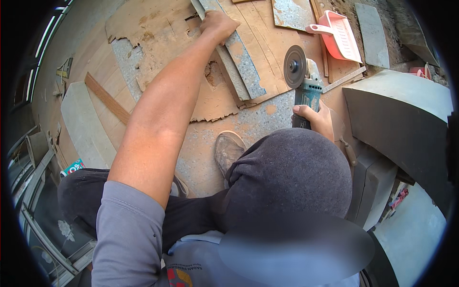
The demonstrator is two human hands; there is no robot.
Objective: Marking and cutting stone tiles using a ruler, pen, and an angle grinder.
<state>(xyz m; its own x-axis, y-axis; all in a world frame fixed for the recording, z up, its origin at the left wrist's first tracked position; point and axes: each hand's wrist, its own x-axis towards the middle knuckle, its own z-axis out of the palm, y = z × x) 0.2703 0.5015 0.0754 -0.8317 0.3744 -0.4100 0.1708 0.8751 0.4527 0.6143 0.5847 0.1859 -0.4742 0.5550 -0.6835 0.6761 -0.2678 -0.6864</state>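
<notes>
My left hand (219, 26) reaches far forward, its fingers closed on the upper part of a long, narrow speckled tile strip (246, 67). The strip has a grey side edge and lies on a worn, ragged-edged plywood sheet (162, 45). On the right, my right hand (321, 119) is wrapped round the body of a teal and black angle grinder (308, 95). The grinder points away from me with its dark round disc (295, 67) raised upright, apart from the strip. Part of the right hand is hidden behind my bent knee.
Beyond the grinder lies a pink dustpan (342, 40), next to a grey slab (372, 36). A large curved panel (406, 95) stands close at right. My shoe (229, 150) rests on the dusty speckled floor (201, 153). Metal frames (38, 201) lean at far left.
</notes>
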